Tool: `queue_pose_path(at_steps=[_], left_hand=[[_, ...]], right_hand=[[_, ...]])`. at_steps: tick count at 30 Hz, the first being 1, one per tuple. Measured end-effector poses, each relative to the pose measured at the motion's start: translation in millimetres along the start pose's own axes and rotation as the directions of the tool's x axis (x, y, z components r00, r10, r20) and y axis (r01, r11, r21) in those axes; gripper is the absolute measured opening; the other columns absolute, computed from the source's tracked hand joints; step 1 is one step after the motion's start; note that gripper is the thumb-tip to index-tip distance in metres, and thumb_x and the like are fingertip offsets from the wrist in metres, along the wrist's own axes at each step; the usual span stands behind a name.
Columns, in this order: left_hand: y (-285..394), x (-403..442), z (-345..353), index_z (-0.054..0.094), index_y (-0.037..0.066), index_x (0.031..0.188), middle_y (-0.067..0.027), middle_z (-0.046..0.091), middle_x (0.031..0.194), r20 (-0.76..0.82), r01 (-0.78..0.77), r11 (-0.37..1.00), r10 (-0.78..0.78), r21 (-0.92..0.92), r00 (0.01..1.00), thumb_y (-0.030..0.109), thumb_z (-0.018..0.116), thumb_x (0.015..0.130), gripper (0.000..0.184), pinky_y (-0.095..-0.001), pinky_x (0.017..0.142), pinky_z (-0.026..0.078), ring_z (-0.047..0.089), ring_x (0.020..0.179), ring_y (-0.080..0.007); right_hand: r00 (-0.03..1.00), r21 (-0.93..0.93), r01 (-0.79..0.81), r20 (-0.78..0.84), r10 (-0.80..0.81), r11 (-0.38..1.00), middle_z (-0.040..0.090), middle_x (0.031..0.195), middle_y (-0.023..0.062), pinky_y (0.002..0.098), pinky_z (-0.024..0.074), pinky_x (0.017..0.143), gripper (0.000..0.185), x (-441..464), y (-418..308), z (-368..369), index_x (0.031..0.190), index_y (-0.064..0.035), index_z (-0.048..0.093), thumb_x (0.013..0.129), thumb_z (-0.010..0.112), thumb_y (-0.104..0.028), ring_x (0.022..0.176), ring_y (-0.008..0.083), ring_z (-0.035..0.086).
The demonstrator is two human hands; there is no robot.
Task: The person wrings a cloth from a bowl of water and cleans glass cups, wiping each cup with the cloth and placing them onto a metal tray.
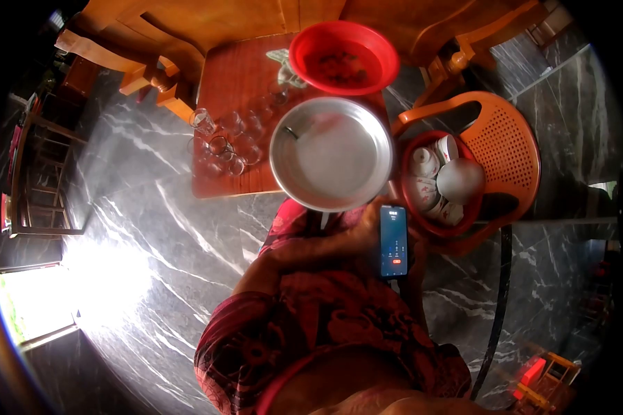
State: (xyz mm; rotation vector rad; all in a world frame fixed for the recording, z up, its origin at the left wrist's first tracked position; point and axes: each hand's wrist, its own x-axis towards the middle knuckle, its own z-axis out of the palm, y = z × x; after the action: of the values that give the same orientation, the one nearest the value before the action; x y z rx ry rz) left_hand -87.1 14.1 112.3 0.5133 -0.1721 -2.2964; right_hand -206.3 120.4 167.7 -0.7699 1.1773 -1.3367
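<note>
A lit smartphone [394, 242] with a call screen and a red button stands upright over my lap. My right hand [416, 254], dark in shadow, is closed on the phone from its right side and back. Against the phone's left edge lies my left hand [365, 227]; its fingers are partly hidden and too dim to make out. Just beyond both hands is a wide metal basin [332, 155] with a small dark object at its left inner side. It overlaps the near right part of the red-brown table [256, 183].
Several clear glasses [236, 164] stand on the table's left. A red tub [344, 84] with water and dark items sits behind the basin, by a cloth [281, 63]. On an orange chair [516, 149], a red bowl [412, 200] holds white cups and bowls. Wooden furniture [270, 21] borders the back.
</note>
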Motion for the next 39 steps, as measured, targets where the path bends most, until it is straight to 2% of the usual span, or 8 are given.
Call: queue_pose_path(at_steps=[6, 15, 16, 19, 22, 33, 36, 39], left_hand=[[1.2, 2.1, 2.7, 0.057, 0.004, 0.109, -0.0162, 0.064, 0.092, -0.022, 0.088, 0.983, -0.093, -0.162, 0.995, 0.047, 0.05, 0.087, 0.049, -0.0397, 0.072, 0.053, 0.063, 0.08, -0.0286], [-1.1, 3.2, 0.3, 0.056, 0.003, 0.11, -0.0171, 0.063, 0.095, -0.01, -0.034, 0.999, 0.034, -0.007, 0.999, 0.048, 0.049, 0.087, 0.052, -0.0396, 0.074, 0.053, 0.062, 0.08, -0.029], [4.1, -2.0, 7.4, 0.054, 0.0, 0.11, -0.013, 0.062, 0.095, 0.024, -0.012, 0.997, 0.01, 0.07, 1.0, 0.047, 0.028, 0.094, 0.055, -0.0337, 0.076, 0.05, 0.06, 0.083, -0.0218], [13.8, -9.3, 26.0, 0.054, 0.0, 0.11, -0.0128, 0.062, 0.096, -0.054, 0.064, 0.997, -0.066, -0.033, 0.996, 0.046, 0.028, 0.095, 0.055, -0.0334, 0.077, 0.05, 0.06, 0.084, -0.0216], [-2.1, 10.0, -9.3, 0.053, 0.0, 0.113, -0.0199, 0.062, 0.1, 0.061, -0.036, 0.996, 0.031, 0.081, 0.998, 0.05, 0.048, 0.086, 0.056, -0.0442, 0.081, 0.051, 0.062, 0.09, -0.0315], [-4.8, 11.2, -0.5, 0.052, 0.0, 0.115, -0.021, 0.061, 0.1, 0.051, 0.087, 0.98, -0.079, -0.181, 0.996, 0.045, 0.048, 0.086, 0.054, -0.0428, 0.083, 0.05, 0.061, 0.091, -0.0321], [-9.2, 16.3, -6.3, 0.053, 0.0, 0.114, -0.0207, 0.061, 0.099, 0.089, 0.077, 0.972, -0.059, -0.22, 0.994, 0.046, 0.049, 0.086, 0.054, -0.0418, 0.082, 0.051, 0.061, 0.09, -0.0316], [-7.3, 13.8, -3.9, 0.053, 0.0, 0.112, -0.0197, 0.061, 0.098, 0.112, 0.029, 0.986, -0.01, -0.166, 0.994, 0.046, 0.051, 0.085, 0.053, -0.0404, 0.081, 0.051, 0.061, 0.089, -0.0303]], right_hand=[[0.998, 0.023, 0.052, -0.026, -0.052, 0.998, 0.058, 0.109, 0.011, 0.0328, 0.0467, 0.083, 0.048, 2.6, -4.0, 6.4, 0.119, -0.0009, 0.048, 0.097, 0.032, -0.04, 0.097, 0.0193, 0.057], [0.999, 0.183, -0.007, -0.044, 0.015, 0.983, 0.055, 0.116, 0.0123, 0.0343, 0.0469, 0.084, 0.048, 7.6, -0.8, 3.3, 0.122, -0.0021, 0.045, 0.096, 0.033, -0.041, 0.101, 0.021, 0.056], [0.999, 0.085, 0.002, -0.051, 0.003, 0.996, 0.055, 0.116, 0.0121, 0.0345, 0.0467, 0.085, 0.048, 7.9, -4.8, 6.5, 0.123, -0.0025, 0.045, 0.096, 0.033, -0.041, 0.102, 0.0212, 0.056], [0.999, 0.035, 0.013, -0.033, -0.011, 0.999, 0.054, 0.118, 0.0116, 0.0349, 0.0461, 0.087, 0.047, 8.6, 0.7, 0.1, 0.124, -0.003, 0.044, 0.096, 0.033, -0.04, 0.103, 0.0214, 0.055], [0.999, 0.087, 0.044, -0.014, -0.043, 0.995, 0.055, 0.114, 0.0106, 0.0316, 0.0476, 0.083, 0.042, 8.6, -3.2, 6.5, 0.125, -0.0023, 0.042, 0.096, 0.034, -0.032, 0.098, 0.0191, 0.057], [0.997, -0.044, 0.069, -0.017, -0.07, 0.997, 0.056, 0.107, 0.0092, 0.0276, 0.0494, 0.078, 0.037, 7.9, -7.8, 2.0, 0.123, -0.0023, 0.04, 0.095, 0.038, -0.026, 0.09, 0.0154, 0.058], [0.999, 0.137, 0.005, -0.035, 0.0, 0.991, 0.055, 0.107, 0.009, 0.0269, 0.0484, 0.078, 0.037, 9.4, -14.0, 10.3, 0.123, -0.0014, 0.04, 0.094, 0.039, -0.025, 0.09, 0.0153, 0.058], [0.993, -0.104, 0.114, 0.021, -0.113, 0.988, 0.056, 0.107, 0.0085, 0.0264, 0.0481, 0.078, 0.039, 10.9, -9.8, 3.7, 0.123, -0.0007, 0.039, 0.093, 0.04, -0.026, 0.089, 0.0153, 0.058]])
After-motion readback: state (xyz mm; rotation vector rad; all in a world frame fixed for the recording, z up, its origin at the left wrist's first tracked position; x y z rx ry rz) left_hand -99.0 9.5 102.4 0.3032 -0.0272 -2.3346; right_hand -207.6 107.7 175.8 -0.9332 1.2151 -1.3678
